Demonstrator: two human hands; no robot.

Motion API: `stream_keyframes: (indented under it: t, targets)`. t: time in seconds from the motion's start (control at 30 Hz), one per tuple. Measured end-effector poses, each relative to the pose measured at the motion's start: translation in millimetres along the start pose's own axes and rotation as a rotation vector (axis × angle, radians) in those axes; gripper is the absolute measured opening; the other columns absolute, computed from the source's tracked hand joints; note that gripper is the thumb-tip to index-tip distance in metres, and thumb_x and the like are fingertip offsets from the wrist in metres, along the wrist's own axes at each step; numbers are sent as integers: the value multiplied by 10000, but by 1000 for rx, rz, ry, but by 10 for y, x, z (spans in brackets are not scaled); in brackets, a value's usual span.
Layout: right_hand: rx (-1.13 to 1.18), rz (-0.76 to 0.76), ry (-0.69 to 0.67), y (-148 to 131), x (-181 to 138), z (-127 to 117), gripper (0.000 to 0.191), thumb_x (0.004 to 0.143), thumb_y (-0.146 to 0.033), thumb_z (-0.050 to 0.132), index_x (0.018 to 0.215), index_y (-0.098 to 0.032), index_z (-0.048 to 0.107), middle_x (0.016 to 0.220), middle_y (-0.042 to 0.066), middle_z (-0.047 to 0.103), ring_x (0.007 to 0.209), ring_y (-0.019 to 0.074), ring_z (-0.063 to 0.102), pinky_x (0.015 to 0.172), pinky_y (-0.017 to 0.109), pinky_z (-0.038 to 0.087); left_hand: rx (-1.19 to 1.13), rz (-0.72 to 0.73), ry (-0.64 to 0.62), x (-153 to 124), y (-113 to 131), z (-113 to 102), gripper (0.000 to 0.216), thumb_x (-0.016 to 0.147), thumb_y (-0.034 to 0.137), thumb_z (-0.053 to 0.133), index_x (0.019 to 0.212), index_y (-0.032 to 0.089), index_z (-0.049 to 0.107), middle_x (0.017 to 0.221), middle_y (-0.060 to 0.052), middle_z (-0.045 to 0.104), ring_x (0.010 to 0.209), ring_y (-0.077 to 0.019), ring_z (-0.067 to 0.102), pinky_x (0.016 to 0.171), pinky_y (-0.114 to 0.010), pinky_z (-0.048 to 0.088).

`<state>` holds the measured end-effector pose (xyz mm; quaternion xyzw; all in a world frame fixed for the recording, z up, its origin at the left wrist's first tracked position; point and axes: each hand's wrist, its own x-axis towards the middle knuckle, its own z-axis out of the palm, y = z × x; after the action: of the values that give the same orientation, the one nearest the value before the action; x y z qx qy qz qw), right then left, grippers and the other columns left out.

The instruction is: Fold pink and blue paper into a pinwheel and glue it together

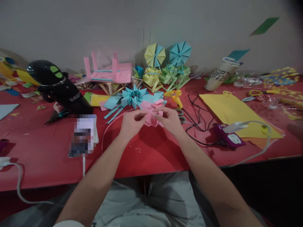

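Note:
Both hands meet over the middle of the red table. My left hand (pixel 133 123) pinches the left side of a folded pink paper piece (pixel 151 118), and my right hand (pixel 169 119) grips its right side. Several pink flaps stick up from the piece, partly hidden by my fingers. Just behind it sits a blue folded-paper star (pixel 133 97) with spiky points. A yellow hot glue gun (pixel 174 97) lies behind my right hand. The green handles of a pair of scissors (pixel 181 116) show right beside that hand.
On the red table (pixel 151 157), a black bottle (pixel 63 88) and a phone (pixel 84 135) stand left. Folded paper wheels (pixel 180 54) lean at the wall. Right are a purple power strip (pixel 228 137), black cord (pixel 199 116), yellow paper (pixel 236 116) and a tilted cup (pixel 221 74).

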<state>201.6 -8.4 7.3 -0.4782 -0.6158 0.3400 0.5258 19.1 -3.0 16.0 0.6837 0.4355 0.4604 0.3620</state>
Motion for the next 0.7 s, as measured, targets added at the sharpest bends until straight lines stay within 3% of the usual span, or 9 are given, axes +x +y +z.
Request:
stream_keyframes:
  t: [0.23,0.47,0.57,0.7]
  targets:
    - [50,37,-1,-35,5,-37,291,716,-486,790,842,-224,767,907,63,770,913,254,717,864,436,563,1,-34,-11,-11,5,-8,213,775,153,649,970,170,732,957,-70,778,901,-188,740,876,-320,589]
    - [28,54,-10,22,28,-61,266,725,-466,788,788,-211,750,864,65,762,828,233,707,840,439,566,-25,-39,-33,4,28,-28,195,775,195,682,961,157,729,952,-85,777,889,-198,741,860,-323,590]
    - [48,21,-9,19,19,-37,310,766,-460,752,955,-219,709,960,71,748,918,234,701,873,436,564,-54,-91,-7,18,61,-40,166,736,201,706,887,138,732,893,-92,775,842,-208,741,797,-312,596]
    - [25,-125,-18,-15,-34,19,652,759,-524,750,1303,-287,478,1300,106,611,1163,236,625,963,442,543,-130,-244,78,54,45,-60,200,665,194,721,853,128,736,815,-83,765,786,-214,730,708,-302,590]
